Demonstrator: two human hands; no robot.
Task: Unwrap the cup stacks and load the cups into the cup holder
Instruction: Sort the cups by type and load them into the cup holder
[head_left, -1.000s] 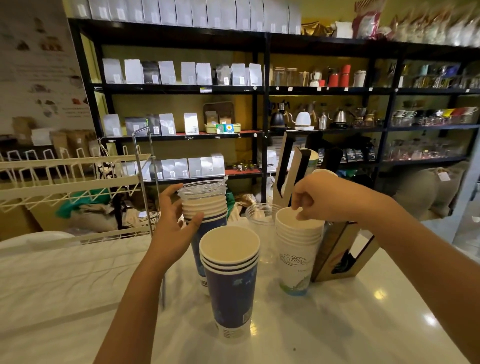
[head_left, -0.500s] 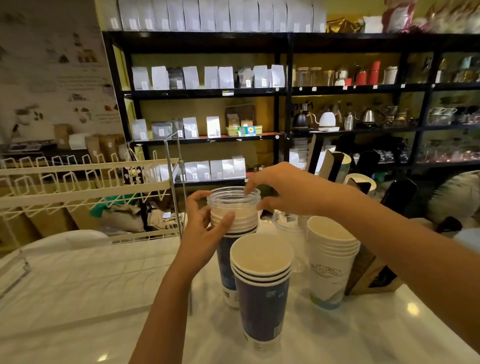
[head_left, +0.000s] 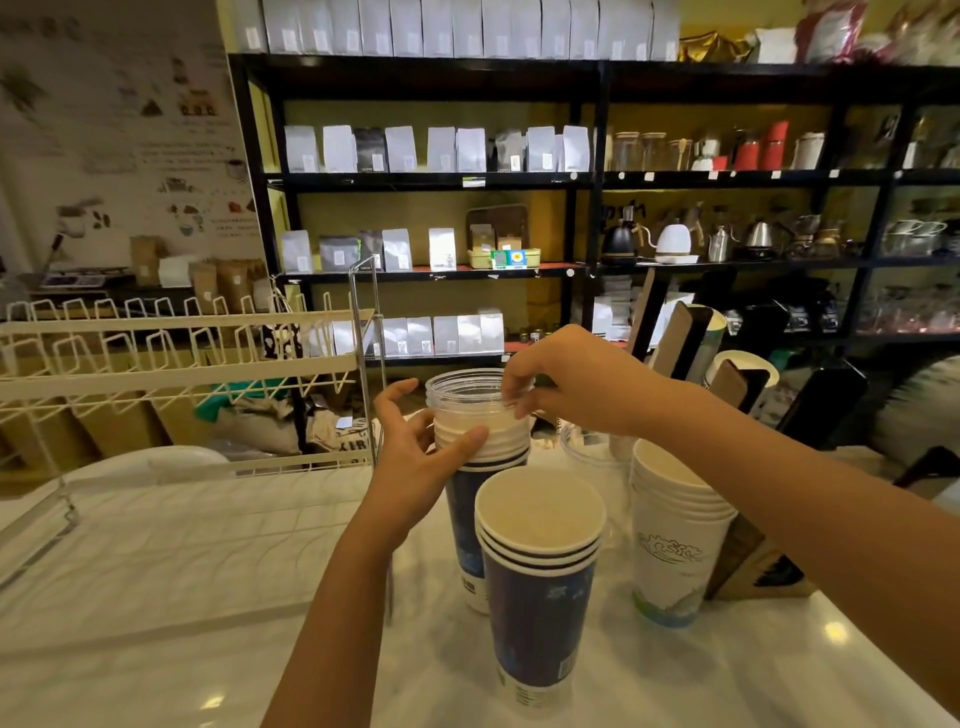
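Note:
A tall cup stack (head_left: 470, 514) stands mid-counter: dark blue paper cups below, white rims above, clear plastic cups (head_left: 462, 392) on top. My left hand (head_left: 415, 457) grips this stack just under the clear cups. My right hand (head_left: 566, 384) pinches the rim of the top clear cup from the right. In front stands a shorter stack of dark blue cups (head_left: 540, 587). To the right is a stack of white printed cups (head_left: 675, 540). Behind it leans the brown and black cup holder (head_left: 737, 561), with cups in its upper slots.
A white wire rack (head_left: 182, 364) stands on the white marble counter (head_left: 156, 597) at the left. Another clear cup (head_left: 592, 447) sits behind the stacks. Black shelves (head_left: 431, 182) with bags, jars and kettles fill the background.
My right hand left the white cup stack and moved left onto the rim of the clear cup. My left hand kept its hold on the tall stack. The camera came closer.

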